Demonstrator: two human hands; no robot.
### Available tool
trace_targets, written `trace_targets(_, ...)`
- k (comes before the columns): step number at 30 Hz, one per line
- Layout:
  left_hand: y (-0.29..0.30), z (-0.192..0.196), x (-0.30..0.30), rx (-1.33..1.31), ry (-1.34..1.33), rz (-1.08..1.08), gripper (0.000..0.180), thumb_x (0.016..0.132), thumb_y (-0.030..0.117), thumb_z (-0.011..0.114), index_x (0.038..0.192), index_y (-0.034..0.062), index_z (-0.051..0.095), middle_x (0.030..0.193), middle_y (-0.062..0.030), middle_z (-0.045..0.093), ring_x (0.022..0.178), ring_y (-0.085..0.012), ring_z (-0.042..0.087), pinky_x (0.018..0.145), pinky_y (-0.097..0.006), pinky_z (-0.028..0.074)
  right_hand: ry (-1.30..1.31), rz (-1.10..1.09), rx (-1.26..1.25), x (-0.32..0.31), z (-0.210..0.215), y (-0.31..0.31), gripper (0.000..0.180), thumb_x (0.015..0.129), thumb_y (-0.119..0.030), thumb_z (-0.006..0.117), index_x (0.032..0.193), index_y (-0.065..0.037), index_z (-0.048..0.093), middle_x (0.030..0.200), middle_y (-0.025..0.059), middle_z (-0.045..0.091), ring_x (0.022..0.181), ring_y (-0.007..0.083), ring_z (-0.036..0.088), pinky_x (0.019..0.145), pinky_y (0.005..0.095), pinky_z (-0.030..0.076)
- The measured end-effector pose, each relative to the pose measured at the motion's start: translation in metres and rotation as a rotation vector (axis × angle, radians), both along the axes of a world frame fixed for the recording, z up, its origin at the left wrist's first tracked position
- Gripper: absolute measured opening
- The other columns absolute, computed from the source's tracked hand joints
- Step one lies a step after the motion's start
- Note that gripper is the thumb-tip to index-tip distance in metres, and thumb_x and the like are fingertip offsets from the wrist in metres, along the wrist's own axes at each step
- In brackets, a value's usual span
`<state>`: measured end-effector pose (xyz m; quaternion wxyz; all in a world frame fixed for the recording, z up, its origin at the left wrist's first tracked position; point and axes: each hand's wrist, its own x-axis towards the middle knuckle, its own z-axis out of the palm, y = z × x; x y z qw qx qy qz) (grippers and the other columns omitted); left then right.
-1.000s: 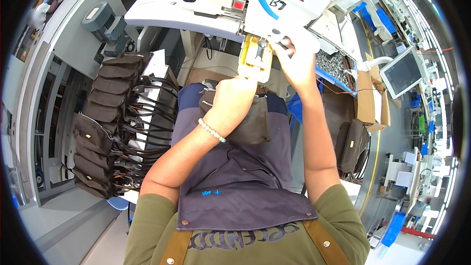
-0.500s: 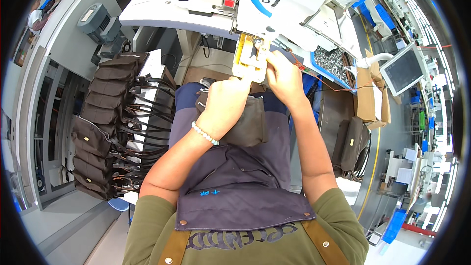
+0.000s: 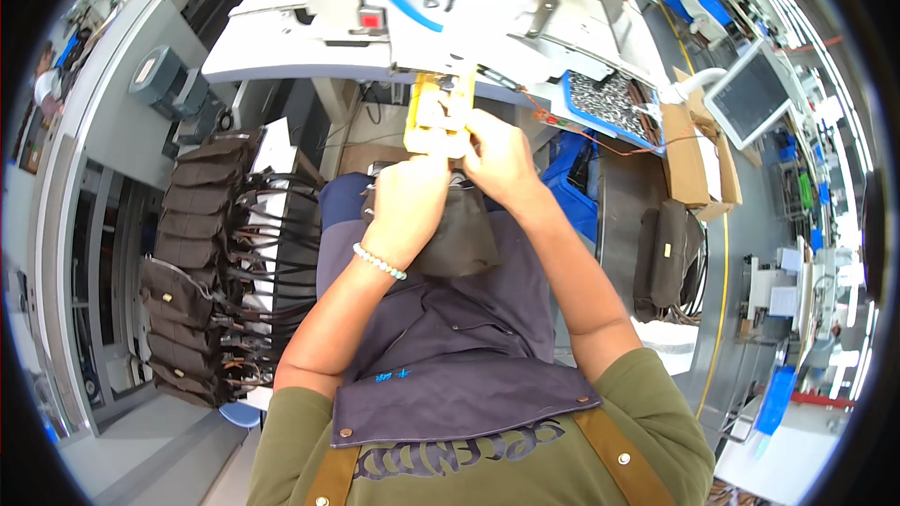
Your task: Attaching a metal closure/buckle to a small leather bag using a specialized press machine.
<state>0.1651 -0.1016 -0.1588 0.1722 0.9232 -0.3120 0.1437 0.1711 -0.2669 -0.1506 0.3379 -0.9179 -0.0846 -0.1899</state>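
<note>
My left hand (image 3: 412, 201) is closed at the near edge of a yellow plate-like fixture (image 3: 424, 134) under the head of a white industrial sewing machine (image 3: 497, 14). A small dark brown fabric bag (image 3: 459, 242) hangs below my hands over my lap, and its upper part goes into my left fist. At the near right corner of the fixture, my right hand (image 3: 502, 159) has its fingers curled and pinched together. What lies between those fingertips is too small to make out.
Several brown bags (image 3: 192, 225) with dark straps are stacked at my left. To the right stand a blue tray of small metal parts (image 3: 600, 112), an open cardboard box (image 3: 686, 164), a screen (image 3: 750, 94) and more brown bags (image 3: 667, 258). A thin red cable (image 3: 614, 148) runs by the tray.
The view has turned, so the machine and fixture appear farther left. My right hand has slid down the fixture's right side toward its near corner. My left hand stays closed at the near edge.
</note>
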Motion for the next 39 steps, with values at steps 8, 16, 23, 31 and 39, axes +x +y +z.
trace_targets(8, 0.004, 0.009, -0.003, -0.019, 0.012, 0.001, 0.031, 0.091, 0.015, 0.065, 0.115, -0.0035, 0.057, 0.072, -0.0163, 0.066, 0.063, -0.033, 0.066, 0.057, -0.043, 0.052, -0.163, 0.04, 0.126, -0.011, 0.0, 0.006, 0.024, 0.085, -0.013, 0.061, 0.108, -0.01, 0.069, 0.093, 0.0164, 0.07, 0.082, 0.0386, 0.067, 0.071, 0.045, 0.056)
trace_targets(16, 0.011, 0.014, -0.006, 0.038, -0.027, -0.01, 0.045, 0.092, 0.016, 0.066, 0.13, -0.0037, 0.053, 0.071, -0.0154, 0.065, 0.061, -0.0327, 0.066, 0.055, -0.043, 0.052, -0.069, 0.002, 0.133, -0.028, 0.003, 0.007, 0.024, 0.084, -0.012, 0.059, 0.105, -0.01, 0.069, 0.09, 0.0172, 0.069, 0.08, 0.0397, 0.066, 0.07, 0.0474, 0.054)
trace_targets(23, 0.014, 0.02, -0.007, 0.015, -0.013, 0.004, 0.053, 0.092, 0.018, 0.067, 0.139, 0.0, 0.049, 0.071, -0.0149, 0.066, 0.061, -0.0329, 0.065, 0.056, -0.043, 0.051, -0.119, 0.014, 0.191, -0.043, -0.006, 0.002, 0.039, 0.084, -0.007, 0.057, 0.121, -0.011, 0.066, 0.09, 0.0126, 0.069, 0.073, 0.0322, 0.065, 0.065, 0.0418, 0.053)
trace_targets(31, 0.025, 0.018, -0.031, -0.53, 0.247, -0.086, 0.036, 0.09, 0.013, 0.072, 0.124, 0.0043, 0.063, 0.057, -0.0107, 0.053, 0.045, -0.0225, 0.05, 0.048, -0.035, 0.04, 0.038, 0.056, 0.992, -0.083, -0.039, -0.012, 0.021, 0.096, -0.006, 0.059, 0.115, 0.001, 0.065, 0.097, 0.0096, 0.071, 0.085, 0.0101, 0.067, 0.075, 0.0267, 0.055)
trace_targets(39, 0.034, 0.015, -0.042, -1.024, 0.652, -0.042, 0.01, 0.096, 0.007, 0.066, 0.103, 0.0017, 0.068, 0.06, 0.01, 0.042, 0.057, 0.0012, 0.031, 0.049, -0.022, 0.024, 0.365, 0.709, 0.814, -0.075, -0.054, -0.027, 0.025, 0.096, -0.022, 0.06, 0.101, 0.001, 0.07, 0.101, 0.0108, 0.069, 0.113, 0.0232, 0.061, 0.106, 0.0384, 0.04)
